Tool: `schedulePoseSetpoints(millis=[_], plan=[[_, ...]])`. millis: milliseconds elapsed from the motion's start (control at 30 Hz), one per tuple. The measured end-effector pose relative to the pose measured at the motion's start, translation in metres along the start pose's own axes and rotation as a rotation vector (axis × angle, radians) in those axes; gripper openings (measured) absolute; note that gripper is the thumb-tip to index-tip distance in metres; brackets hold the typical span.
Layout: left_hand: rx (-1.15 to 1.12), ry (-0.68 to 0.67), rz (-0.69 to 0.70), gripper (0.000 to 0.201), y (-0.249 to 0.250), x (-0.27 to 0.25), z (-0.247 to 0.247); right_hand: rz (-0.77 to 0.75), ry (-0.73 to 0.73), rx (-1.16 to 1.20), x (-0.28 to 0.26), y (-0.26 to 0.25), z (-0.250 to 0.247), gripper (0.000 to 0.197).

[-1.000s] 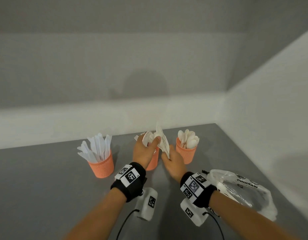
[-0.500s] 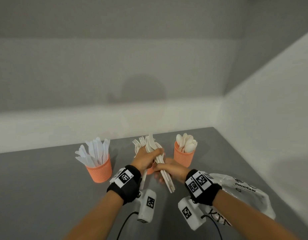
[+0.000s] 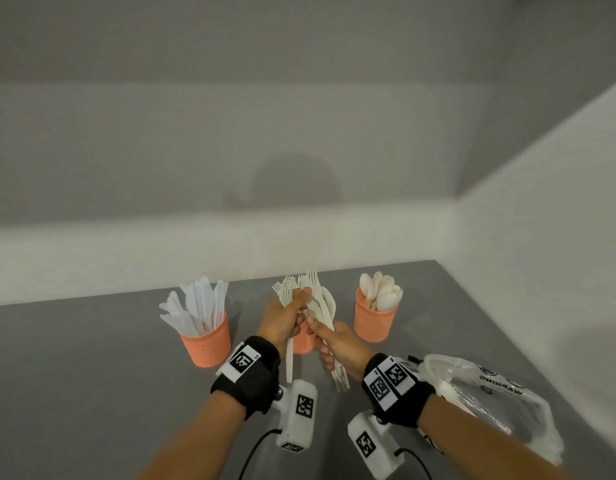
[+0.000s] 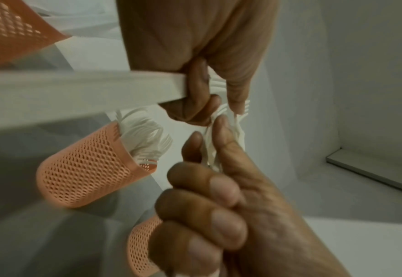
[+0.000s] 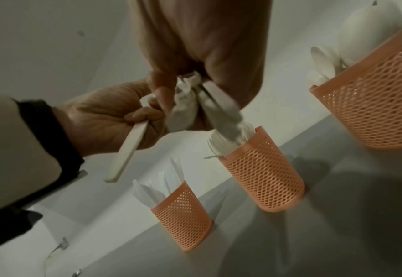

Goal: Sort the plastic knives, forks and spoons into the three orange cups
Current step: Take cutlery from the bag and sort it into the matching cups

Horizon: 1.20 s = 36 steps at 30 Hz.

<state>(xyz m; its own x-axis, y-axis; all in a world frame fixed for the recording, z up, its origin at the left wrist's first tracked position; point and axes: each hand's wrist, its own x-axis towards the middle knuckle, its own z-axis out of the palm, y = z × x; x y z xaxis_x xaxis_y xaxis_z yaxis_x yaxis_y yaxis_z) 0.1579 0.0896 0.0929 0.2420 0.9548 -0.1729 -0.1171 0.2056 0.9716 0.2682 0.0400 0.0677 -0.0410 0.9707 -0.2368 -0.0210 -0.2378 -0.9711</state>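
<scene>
Middle orange cup [image 3: 304,341] mostly hidden behind both hands in the head view. Fork bundle [image 3: 323,306] blurred by motion, count unreadable. Plastic bag [image 3: 486,386] partly covered by right forearm, print only half legible. Right hand [image 4: 219,215] cut off at left-wrist frame's bottom edge.

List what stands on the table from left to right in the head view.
cup of knives → left hand → right hand → cup of spoons → plastic bag
</scene>
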Motion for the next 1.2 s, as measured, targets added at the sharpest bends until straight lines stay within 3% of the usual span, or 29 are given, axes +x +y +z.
schedulePoseSetpoints(millis=[167, 333, 467, 633, 733, 900, 967, 1067, 1200], plan=[[0.060, 0.103, 0.086, 0.008, -0.012, -0.002, 0.005, 0.007, -0.035, -0.003, -0.005, -0.007, 0.004, 0.032], [0.191, 0.268, 0.214, 0.020, -0.019, 0.007, 0.005, -0.006, -0.061, -0.141, -0.010, -0.005, 0.005, 0.044], [0.179, 0.296, 0.205, 0.022, -0.022, 0.011, 0.006, -0.019, -0.032, -0.116, -0.009, -0.001, 0.007, 0.040], [0.054, 0.392, 0.110, 0.027, -0.024, 0.014, 0.000, 0.020, 0.011, -0.045, -0.010, 0.001, 0.004, 0.050], [-0.032, 0.380, 0.023, 0.026, -0.025, 0.011, -0.005, 0.024, -0.004, -0.056, -0.011, 0.003, 0.002, 0.048], [-0.285, 0.207, -0.187, 0.020, -0.024, 0.003, -0.012, 0.080, -0.051, -0.092, -0.009, 0.007, 0.010, 0.040], [-0.352, 0.251, -0.154, 0.023, -0.018, -0.001, -0.016, 0.119, -0.053, -0.080, -0.009, 0.007, 0.011, 0.041], [-0.247, 0.288, -0.060, 0.027, -0.009, -0.004, -0.023, 0.061, -0.022, -0.177, -0.008, 0.006, 0.009, 0.047], [-0.031, 0.223, -0.042, 0.035, -0.003, -0.010, -0.019, -0.016, -0.004, -0.292, 0.001, 0.012, 0.007, 0.026]])
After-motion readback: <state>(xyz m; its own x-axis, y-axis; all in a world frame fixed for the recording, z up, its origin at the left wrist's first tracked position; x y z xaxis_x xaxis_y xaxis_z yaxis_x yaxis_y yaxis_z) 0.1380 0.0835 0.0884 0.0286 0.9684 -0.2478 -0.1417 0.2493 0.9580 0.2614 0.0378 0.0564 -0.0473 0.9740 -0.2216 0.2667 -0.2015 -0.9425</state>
